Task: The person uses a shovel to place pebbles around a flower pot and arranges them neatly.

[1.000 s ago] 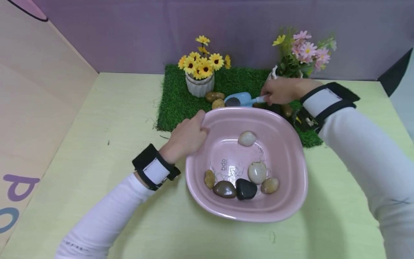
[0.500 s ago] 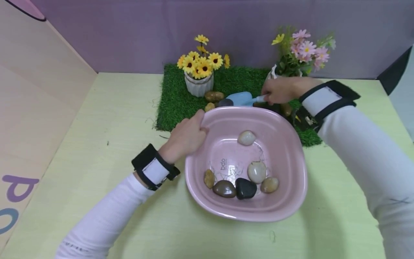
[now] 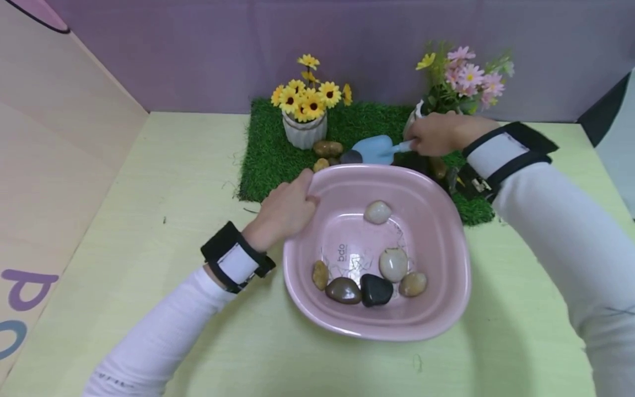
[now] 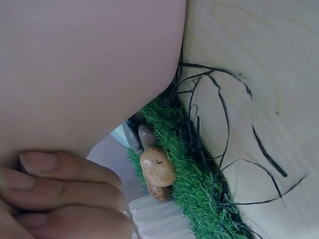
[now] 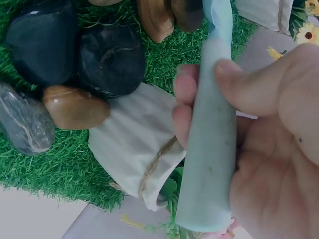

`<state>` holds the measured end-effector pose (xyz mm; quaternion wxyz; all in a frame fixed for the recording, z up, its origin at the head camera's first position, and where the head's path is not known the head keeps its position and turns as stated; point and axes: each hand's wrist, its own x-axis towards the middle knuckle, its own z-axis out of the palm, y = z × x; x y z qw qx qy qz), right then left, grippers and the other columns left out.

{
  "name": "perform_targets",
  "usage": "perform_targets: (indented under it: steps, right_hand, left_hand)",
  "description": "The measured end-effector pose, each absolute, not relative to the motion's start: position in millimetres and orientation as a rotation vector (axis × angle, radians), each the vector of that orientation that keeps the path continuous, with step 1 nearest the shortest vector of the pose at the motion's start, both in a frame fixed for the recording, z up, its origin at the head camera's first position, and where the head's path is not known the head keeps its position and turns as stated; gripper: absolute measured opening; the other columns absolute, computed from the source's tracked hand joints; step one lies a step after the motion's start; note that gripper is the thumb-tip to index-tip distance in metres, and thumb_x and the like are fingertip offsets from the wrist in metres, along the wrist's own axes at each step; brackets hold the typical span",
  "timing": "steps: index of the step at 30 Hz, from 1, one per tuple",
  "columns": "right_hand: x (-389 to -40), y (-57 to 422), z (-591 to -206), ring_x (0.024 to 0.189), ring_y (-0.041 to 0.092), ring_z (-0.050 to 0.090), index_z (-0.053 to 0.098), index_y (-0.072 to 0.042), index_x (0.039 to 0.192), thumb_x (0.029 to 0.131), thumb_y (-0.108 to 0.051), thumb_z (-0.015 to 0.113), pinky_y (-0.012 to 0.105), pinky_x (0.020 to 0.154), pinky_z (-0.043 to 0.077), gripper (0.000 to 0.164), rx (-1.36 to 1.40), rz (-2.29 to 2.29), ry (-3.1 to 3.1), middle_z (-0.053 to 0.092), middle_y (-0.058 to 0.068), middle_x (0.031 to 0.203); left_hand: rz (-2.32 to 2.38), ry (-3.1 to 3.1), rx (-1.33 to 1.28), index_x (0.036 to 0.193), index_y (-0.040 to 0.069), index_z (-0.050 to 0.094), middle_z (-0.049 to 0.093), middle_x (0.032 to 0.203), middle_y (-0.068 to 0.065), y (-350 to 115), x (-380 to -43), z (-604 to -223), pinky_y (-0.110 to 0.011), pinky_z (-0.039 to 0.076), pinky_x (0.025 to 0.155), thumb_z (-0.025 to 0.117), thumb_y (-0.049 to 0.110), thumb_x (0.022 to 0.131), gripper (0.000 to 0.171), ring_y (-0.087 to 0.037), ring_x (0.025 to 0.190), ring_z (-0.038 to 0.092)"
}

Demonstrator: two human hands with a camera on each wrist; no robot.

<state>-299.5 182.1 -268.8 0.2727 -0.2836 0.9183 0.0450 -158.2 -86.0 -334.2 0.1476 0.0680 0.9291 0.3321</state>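
My left hand grips the upper left rim of a pink basin, which is tilted toward me. Inside the basin lie several stones, among them a black stone and a white stone. My right hand holds a light blue toy shovel by its pale handle, with fingers and thumb wrapped round it. The shovel's blade is just behind the basin's far rim, next to a dark stone; whether they touch, I cannot tell. The basin hides part of the stones behind it.
Artificial grass lies behind the basin with several stones on it, such as a brown stone. A white pot of yellow flowers stands at the left. Another pot with pink flowers is beside my right hand. Dark strands lie on the table.
The shovel has moved slightly right with my right hand, and its blade shows more broadly. The dark stone beside it sits a little further left than a second ago. My left hand stays on the rim.
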Motion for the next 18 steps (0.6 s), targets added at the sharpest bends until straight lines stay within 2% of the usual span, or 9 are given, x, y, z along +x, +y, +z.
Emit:
perform_targets:
  steps: [5,7,11,13,16,18]
  right_hand:
    - [-297,178,-267,0.106,0.042,0.06,0.056,0.003,0.132,0.102,-0.012,0.038,0.054,0.086,0.039,0.038,-0.716,0.172,2.528,0.062,0.026,0.125]
    - [-297,177,-266,0.108,0.044,0.06,0.055,0.002,0.134,0.101,-0.012,0.04,0.056,0.087,0.039,0.039,-0.703,0.188,2.548,0.061,0.027,0.128]
    - [-299,178,-264,0.092,0.039,0.06,0.061,0.0,0.126,0.099,-0.013,0.043,0.054,0.084,0.035,0.035,-0.678,0.195,2.58,0.067,0.023,0.114]
    - [-306,183,-268,0.084,0.034,0.057,0.065,-0.003,0.112,0.098,-0.014,0.043,0.053,0.082,0.031,0.029,-0.664,0.198,2.599,0.068,0.019,0.099]
    - [-307,187,-263,0.08,0.032,0.054,0.061,-0.004,0.098,0.098,-0.014,0.042,0.061,0.09,0.031,0.022,-0.641,0.209,2.6,0.063,0.014,0.086]
    - [-308,190,-260,0.081,0.033,0.055,0.059,-0.003,0.096,0.099,-0.013,0.041,0.069,0.098,0.029,0.02,-0.633,0.212,2.598,0.061,0.014,0.084]
  left_hand:
    - [0.957,2.672,0.187,0.131,0.01,0.044,0.063,0.093,-0.016,-87,-157,-336,-0.028,0.055,0.041,0.042,0.021,0.103,0.03,-0.02,0.055,0.067]
    - [0.957,2.677,0.191,0.13,0.01,0.045,0.063,0.093,-0.015,-87,-157,-335,-0.028,0.055,0.041,0.042,0.021,0.103,0.029,-0.02,0.055,0.067]
    - [0.955,2.684,0.199,0.13,0.01,0.045,0.062,0.092,-0.015,-86,-158,-335,-0.027,0.055,0.041,0.042,0.021,0.103,0.029,-0.019,0.055,0.067]
    - [0.958,2.687,0.203,0.129,0.011,0.045,0.062,0.092,-0.014,-86,-158,-335,-0.027,0.055,0.041,0.042,0.021,0.103,0.028,-0.019,0.055,0.067]
    - [0.965,2.687,0.205,0.128,0.011,0.045,0.062,0.092,-0.014,-86,-159,-335,-0.027,0.055,0.041,0.041,0.021,0.103,0.027,-0.019,0.055,0.067]
    - [0.97,2.688,0.207,0.127,0.011,0.045,0.062,0.092,-0.014,-86,-159,-334,-0.027,0.055,0.041,0.041,0.021,0.103,0.026,-0.019,0.056,0.067]
